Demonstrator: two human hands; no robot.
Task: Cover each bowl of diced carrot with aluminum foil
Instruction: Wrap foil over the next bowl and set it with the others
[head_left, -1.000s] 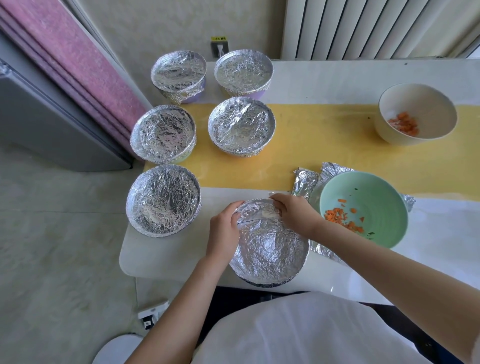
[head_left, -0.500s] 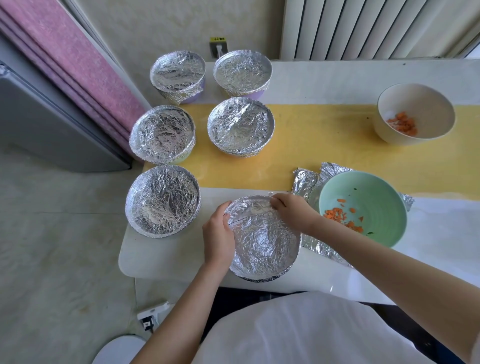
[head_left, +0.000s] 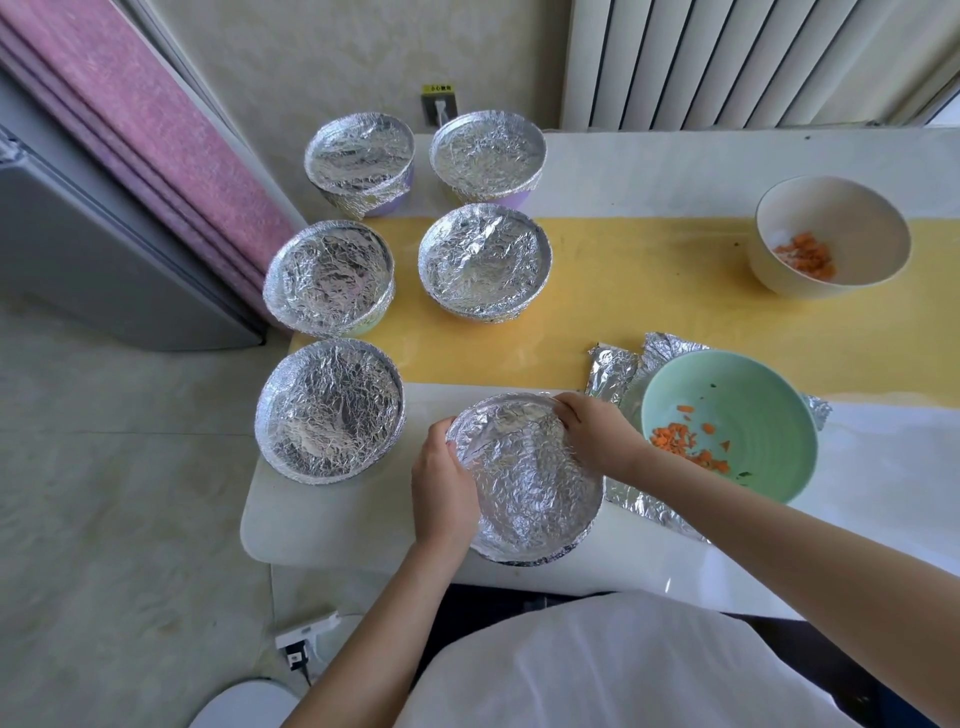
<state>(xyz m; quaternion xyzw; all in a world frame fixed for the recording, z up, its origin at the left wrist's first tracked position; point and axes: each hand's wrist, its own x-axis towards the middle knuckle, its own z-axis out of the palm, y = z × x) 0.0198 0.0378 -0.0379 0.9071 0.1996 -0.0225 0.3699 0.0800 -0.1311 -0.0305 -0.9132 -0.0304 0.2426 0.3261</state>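
A foil-covered bowl (head_left: 524, 478) sits near the table's front edge. My left hand (head_left: 444, 488) grips its left rim and my right hand (head_left: 592, 436) grips its far right rim. To its right an uncovered green bowl (head_left: 748, 395) holds diced carrot and rests on a crumpled foil sheet (head_left: 618, 369). A cream bowl (head_left: 831, 208) with carrot stands uncovered at the far right. Several more foil-covered bowls stand in two columns on the left, the nearest of them (head_left: 330, 410) beside my left hand.
The white table (head_left: 883, 519) has a yellow runner (head_left: 649, 291) across its middle. A pink curtain (head_left: 145, 130) and a grey appliance (head_left: 78, 249) stand to the left of the table. A power strip (head_left: 306, 644) lies on the floor.
Both hands have slid the front foil-covered bowl a little away from me and to the left, closer to the covered bowls. My grip on its rim has stayed.
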